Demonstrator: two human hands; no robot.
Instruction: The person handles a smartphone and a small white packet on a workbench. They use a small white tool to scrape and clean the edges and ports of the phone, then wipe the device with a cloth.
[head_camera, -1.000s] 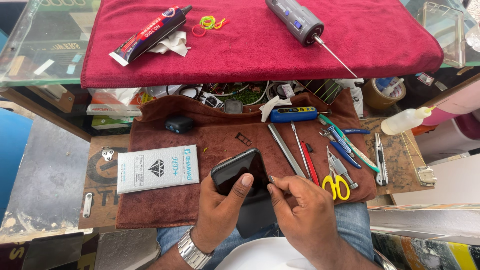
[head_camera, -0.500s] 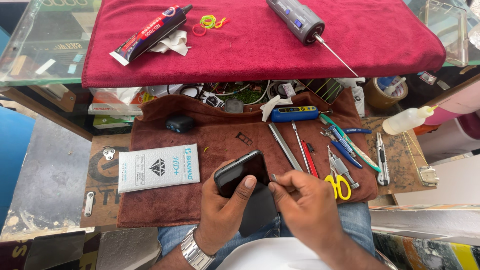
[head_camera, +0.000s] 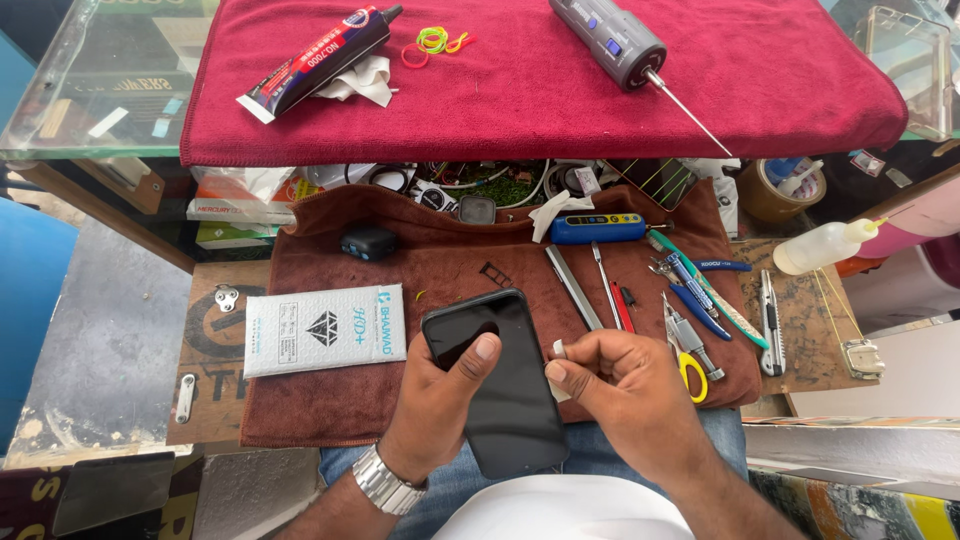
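Since half a second ago the right hand (head_camera: 615, 385) has pulled its fingers in toward a loose fist beside the phone (head_camera: 495, 380); the thin tool that stuck out from it then is no longer visible, only a small pale bit (head_camera: 558, 349) pinched at the fingertips, can't tell what it is. Phone barely shifted, same tilt, dark screen up. Left hand (head_camera: 435, 405) grips it from below and from the left, fingers wrapped under, thumb (head_camera: 478, 355) lying across the glass. Phone sits over the near edge of the brown cloth (head_camera: 330, 400), lower end hanging above the lap. Right fingertips are just beside the phone's right edge; contact unclear. White flat pack (head_camera: 325, 328) lies on the cloth left of the phone, near but apart. Tweezers, screwdrivers and pliers (head_camera: 650, 300) are spread on the cloth right of the hands, yellow-handled scissors (head_camera: 690, 370) just beside the right knuckles. Up top, the red towel (head_camera: 540, 90) carries a glue tube (head_camera: 320, 48), rubber bands (head_camera: 432, 42) and a grey power driver (head_camera: 615, 38). Squeeze bottle (head_camera: 820, 245) lies far right.
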